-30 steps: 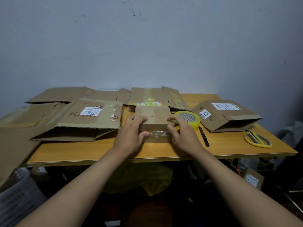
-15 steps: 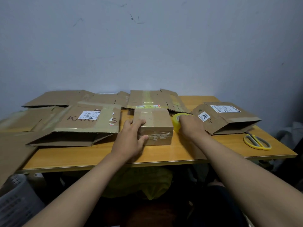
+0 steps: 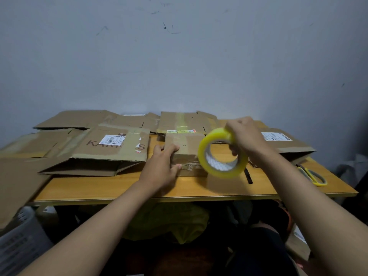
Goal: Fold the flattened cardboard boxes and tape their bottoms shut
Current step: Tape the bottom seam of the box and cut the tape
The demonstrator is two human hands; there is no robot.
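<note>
1. Wooden table (image 3: 199,188) against a grey wall, loaded with cardboard.
2. Several flattened boxes (image 3: 79,120) along the far side and left, not yet folded; most of the job judged still ahead.
3. Labelled box (image 3: 111,148) at left and another box (image 3: 286,144) at right, part-opened, bottoms untaped as far as visible.
4. Small box (image 3: 187,150) at centre, folded up, steadied by left hand (image 3: 161,168), grip wrapped over its near left corner.
5. Tape roll (image 3: 222,154), yellow, lifted just right of the small box, right hand (image 3: 245,136) grip pinching its top rim; taping apparently next.
6. Scissors (image 3: 314,176) and a black pen (image 3: 249,176) lying at right.
</note>
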